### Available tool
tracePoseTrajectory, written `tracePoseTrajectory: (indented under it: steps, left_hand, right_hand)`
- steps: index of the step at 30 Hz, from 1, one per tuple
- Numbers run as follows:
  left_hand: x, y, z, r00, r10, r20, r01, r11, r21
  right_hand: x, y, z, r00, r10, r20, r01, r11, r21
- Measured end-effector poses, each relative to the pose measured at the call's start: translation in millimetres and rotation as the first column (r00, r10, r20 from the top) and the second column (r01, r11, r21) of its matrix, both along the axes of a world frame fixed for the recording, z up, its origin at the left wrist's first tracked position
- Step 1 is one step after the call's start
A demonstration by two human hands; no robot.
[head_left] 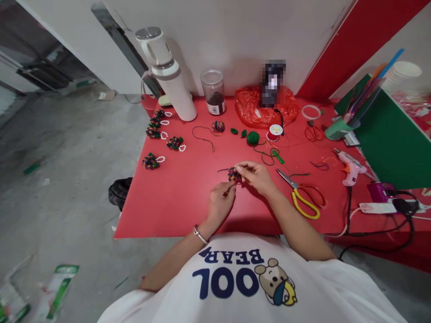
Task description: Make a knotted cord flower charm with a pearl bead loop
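Note:
Near the front middle of the red table, a small multicoloured yarn piece (232, 174) is held between my two hands. My left hand (221, 201), with a bracelet at the wrist, pinches its lower edge. The fingers of my right hand (254, 176) close on its right side. A dark yarn end sticks out to the left. Scissors with yellow and red handles (298, 190) lie open to the right of my right hand. Beyond my hands are a green yarn ball (252, 138), a green-handled crochet hook (278, 156) and a multicoloured yarn ball (218, 126).
Several yarn pieces with white bead loops (150, 161) lie at the left. Behind stand a white bottle (177, 92), a jar (213, 94) and a red bag (249, 107). A pink glue gun (352, 168) and cables are at the right.

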State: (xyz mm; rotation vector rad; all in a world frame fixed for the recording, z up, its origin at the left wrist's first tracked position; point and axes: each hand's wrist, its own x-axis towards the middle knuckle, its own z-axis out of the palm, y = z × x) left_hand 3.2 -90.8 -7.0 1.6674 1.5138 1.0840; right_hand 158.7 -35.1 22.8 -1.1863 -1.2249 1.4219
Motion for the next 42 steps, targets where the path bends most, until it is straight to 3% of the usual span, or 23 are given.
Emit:
tracePoseTrajectory:
  steps: [4, 10, 15, 18, 22, 26, 35, 39, 42]
  left_hand:
    - [3.4, -0.6, -2.3, 0.992, -0.038, -0.117, 0.046, 0.997, 0.066]
    - [2.6, 3.6, -6.8, 0.929, -0.015, -0.369, 0.081, 0.983, 0.162]
    - [1.4, 3.8, -3.8, 0.895, 0.019, -0.446, 0.078, 0.977, 0.197]
    - [0.3, 5.1, 1.8, 0.92, -0.002, -0.391, 0.075, 0.983, 0.17]
    - [-4.2, 13.7, 6.5, 0.977, -0.044, -0.208, 0.064, 0.994, 0.09]
    - [-7.0, 25.9, 8.6, 0.996, 0.012, -0.09, -0.005, 0.997, 0.078]
    - [4.4, 40.9, 6.3, 0.997, 0.019, -0.071, -0.018, 1.0, 0.011]
    - [5.2, 40.9, 3.6, 0.999, 0.031, -0.04, -0.031, 1.0, -0.006]
    - [2.6, 40.7, 4.2, 0.999, 0.038, -0.018, -0.038, 0.999, -0.016]
  right_hand:
    - [-0.7, 4.8, -5.0, 0.991, -0.076, -0.111, 0.064, 0.992, -0.108]
    - [-4.1, 17.8, -11.5, 0.974, -0.135, -0.182, 0.123, 0.99, -0.076]
    - [-2.9, 25.2, -10.7, 0.964, -0.136, -0.229, 0.124, 0.99, -0.066]
    - [-2.6, 25.2, -14.3, 0.97, -0.114, -0.214, 0.095, 0.991, -0.097]
    - [-0.5, 23.8, -18.3, 0.977, -0.093, -0.195, 0.082, 0.995, -0.064]
    - [4.3, 22.8, -13.6, 0.983, -0.056, -0.175, 0.053, 0.998, -0.02]
    - [2.2, 12.1, -3.7, 0.972, 0.095, -0.213, -0.106, 0.994, -0.039]
    - [6.2, 11.0, -6.9, 0.985, -0.006, -0.171, -0.002, 0.999, -0.051]
    - [11.4, 9.6, -11.0, 0.996, -0.083, -0.022, 0.083, 0.996, -0.04]
